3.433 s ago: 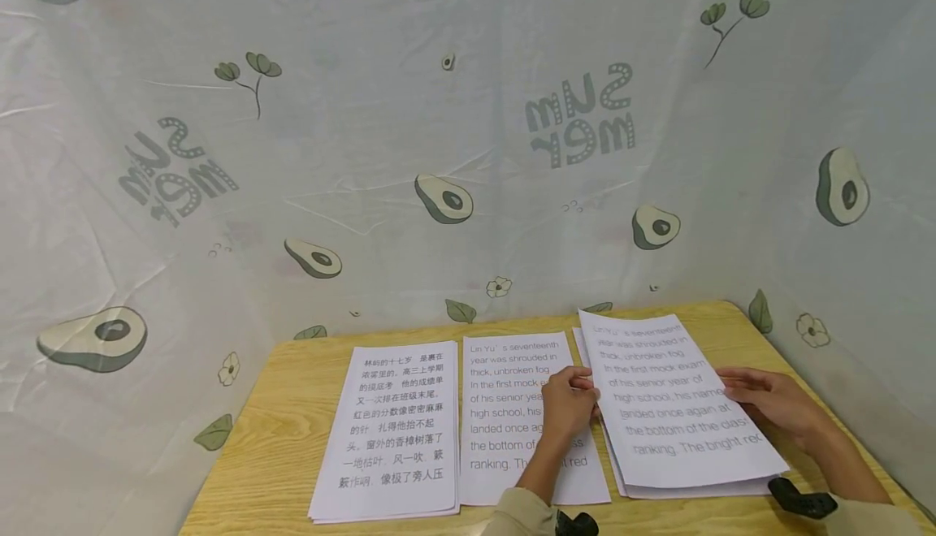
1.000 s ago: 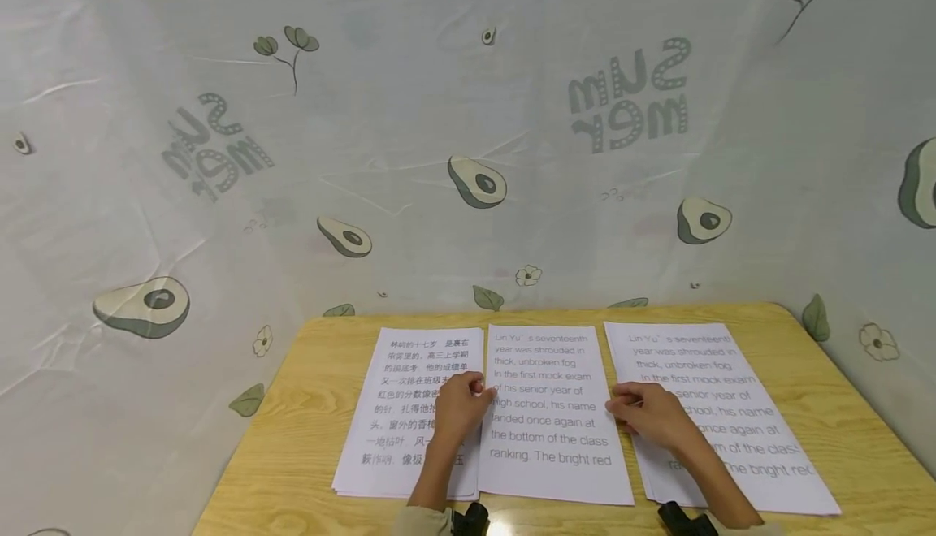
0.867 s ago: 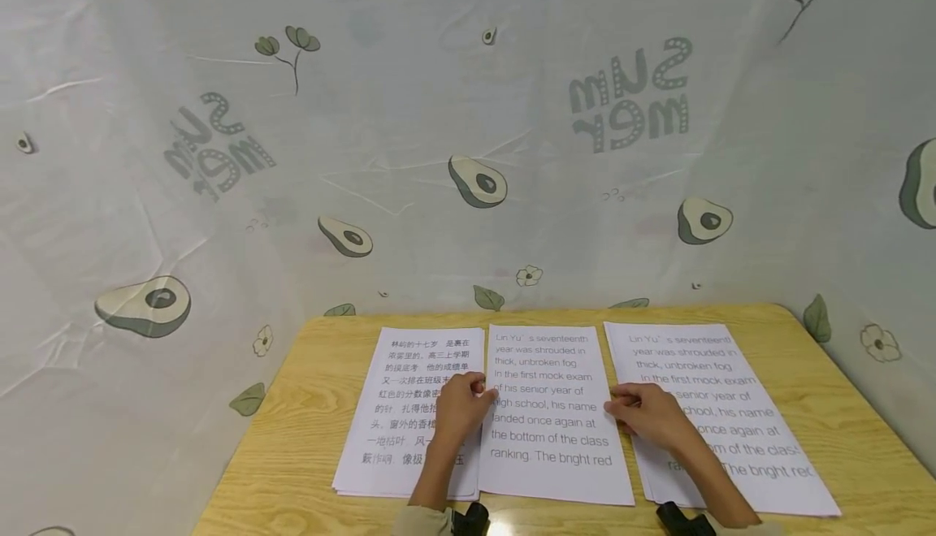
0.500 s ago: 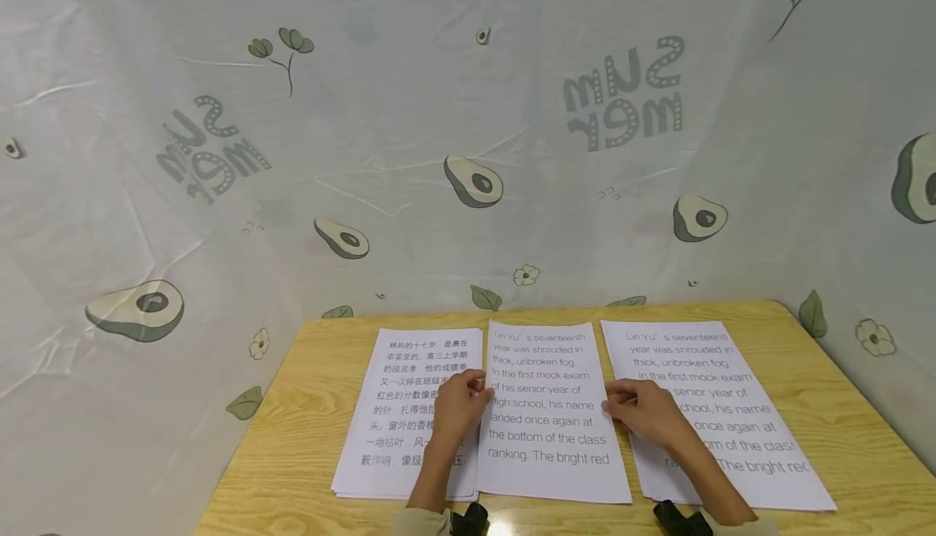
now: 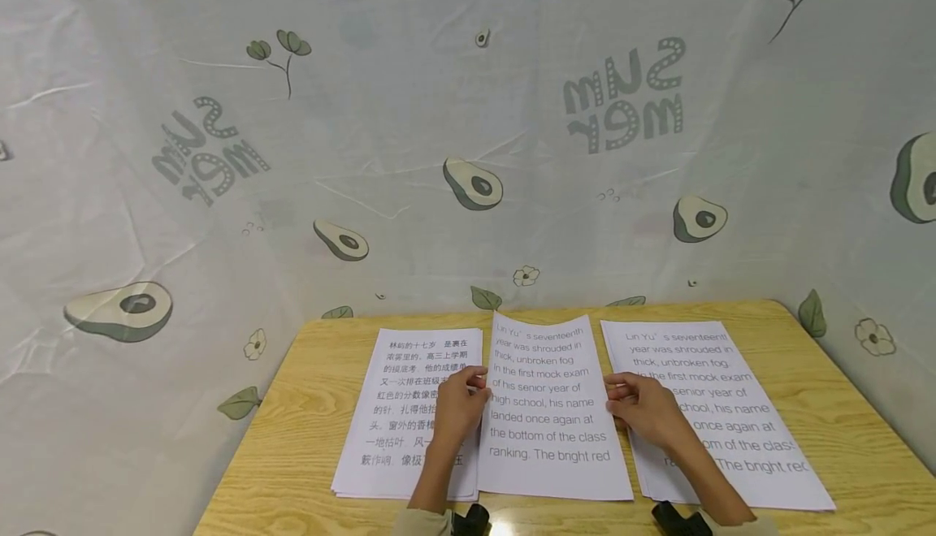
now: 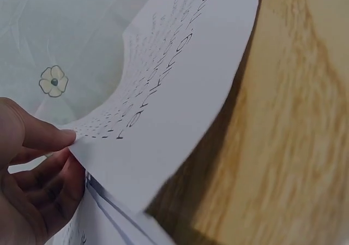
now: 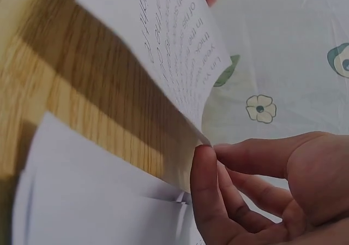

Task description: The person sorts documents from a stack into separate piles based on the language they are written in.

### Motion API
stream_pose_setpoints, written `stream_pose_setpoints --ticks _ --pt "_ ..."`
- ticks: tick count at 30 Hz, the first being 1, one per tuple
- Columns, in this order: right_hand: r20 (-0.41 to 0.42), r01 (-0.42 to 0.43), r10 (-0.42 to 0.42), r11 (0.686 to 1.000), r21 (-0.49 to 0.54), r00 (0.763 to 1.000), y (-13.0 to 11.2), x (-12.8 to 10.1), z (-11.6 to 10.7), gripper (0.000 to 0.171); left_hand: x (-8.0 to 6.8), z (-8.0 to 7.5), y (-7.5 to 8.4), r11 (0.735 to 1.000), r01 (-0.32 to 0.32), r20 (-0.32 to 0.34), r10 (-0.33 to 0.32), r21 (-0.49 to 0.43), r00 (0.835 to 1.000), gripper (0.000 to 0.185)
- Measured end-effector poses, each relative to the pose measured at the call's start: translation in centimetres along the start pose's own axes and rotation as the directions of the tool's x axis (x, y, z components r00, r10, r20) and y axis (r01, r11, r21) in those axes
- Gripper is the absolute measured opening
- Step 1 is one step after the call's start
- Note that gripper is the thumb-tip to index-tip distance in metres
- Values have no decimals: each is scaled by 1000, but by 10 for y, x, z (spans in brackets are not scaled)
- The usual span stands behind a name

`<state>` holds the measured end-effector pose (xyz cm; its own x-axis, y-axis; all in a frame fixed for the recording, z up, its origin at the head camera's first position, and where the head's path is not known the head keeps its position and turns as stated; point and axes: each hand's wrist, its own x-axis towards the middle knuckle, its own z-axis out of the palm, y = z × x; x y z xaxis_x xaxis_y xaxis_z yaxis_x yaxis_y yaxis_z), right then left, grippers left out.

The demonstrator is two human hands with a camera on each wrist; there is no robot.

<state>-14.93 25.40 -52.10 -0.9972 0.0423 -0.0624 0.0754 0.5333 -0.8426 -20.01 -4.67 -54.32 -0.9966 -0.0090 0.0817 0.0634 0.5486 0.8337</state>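
A sheet of paper (image 5: 544, 422) printed with English text is held between both hands in the middle, bowed, its far edge raised. My left hand (image 5: 459, 406) pinches its left edge between thumb and fingers. At the opposite edge my right hand (image 5: 647, 410) pinches it the same way, the thumb and forefinger meeting on the paper in the right wrist view. Wood shows under the lifted sheet (image 6: 180, 108) in the left wrist view. Under my left forearm lies a stack of Chinese-text pages (image 5: 395, 438); my right forearm crosses a stack of English-text pages (image 5: 760, 455).
The wooden table (image 5: 270, 447) carries both stacks, one on each side of the held sheet. A pale curtain (image 5: 366, 114) with avocado and flower prints hangs right behind the table's far edge. Each wrist bears a black camera mount.
Both hands have gone from the right stack to the middle sheet. Over the last second its far edge has risen off the table and the paper has bowed.
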Motion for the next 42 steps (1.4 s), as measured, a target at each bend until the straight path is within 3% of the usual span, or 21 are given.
stream_pose_setpoints --ticks 6,12,16,22,30,42 --pt "17 -30 29 999 40 999 -2 -2 -9 46 -3 -3 7 998 -18 -16 17 -52 1000 35" --pt "33 -53 50 995 88 998 2 -1 -25 46 -3 -2 18 987 -16 9 18 -157 1000 37" --pt "43 -49 45 995 92 998 4 -1 -38 48 -1 5 27 965 4 38 6 -263 999 38" --pt "51 -30 26 996 85 998 14 -1 -57 50 0 15 39 938 20 83 9 -346 996 38" --pt "56 -38 35 997 65 998 31 -7 -85 52 1 38 51 912 62 146 -3 -405 989 38" --pt "60 -44 41 998 41 997 62 -14 -121 57 -7 80 67 883 96 177 -15 -459 984 36"
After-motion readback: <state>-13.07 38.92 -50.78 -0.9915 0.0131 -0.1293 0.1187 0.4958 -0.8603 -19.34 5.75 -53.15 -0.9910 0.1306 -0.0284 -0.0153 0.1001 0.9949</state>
